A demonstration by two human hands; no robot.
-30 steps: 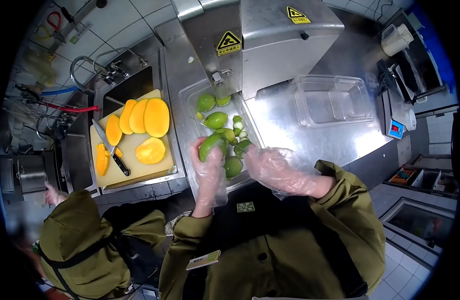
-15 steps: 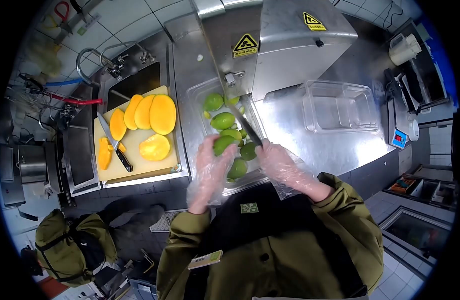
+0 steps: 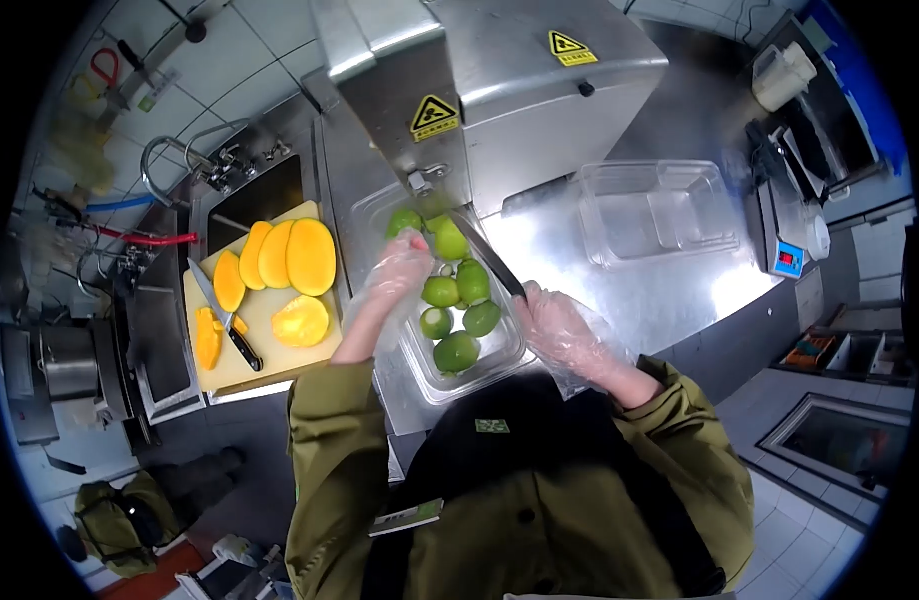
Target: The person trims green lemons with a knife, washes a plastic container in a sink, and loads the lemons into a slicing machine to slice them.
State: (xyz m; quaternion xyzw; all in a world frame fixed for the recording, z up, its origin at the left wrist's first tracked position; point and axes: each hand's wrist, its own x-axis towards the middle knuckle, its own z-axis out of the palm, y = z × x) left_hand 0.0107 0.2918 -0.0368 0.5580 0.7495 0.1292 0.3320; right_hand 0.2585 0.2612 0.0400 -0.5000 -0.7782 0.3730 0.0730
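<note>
My way right open over bare tabletop (image 3: 540, 240); metal machine (image 3: 550, 110) blocks beyond fruit tub (image 3: 430, 372).

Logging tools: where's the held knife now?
Head view: the knife is in the right hand, by the clear tray's right edge, near green fruit.

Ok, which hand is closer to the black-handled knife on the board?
Left. The left hand is over the plastic tub, just right of the board where the black-handled knife lies; the right hand is farther, across the tub, gripping another knife.
</note>
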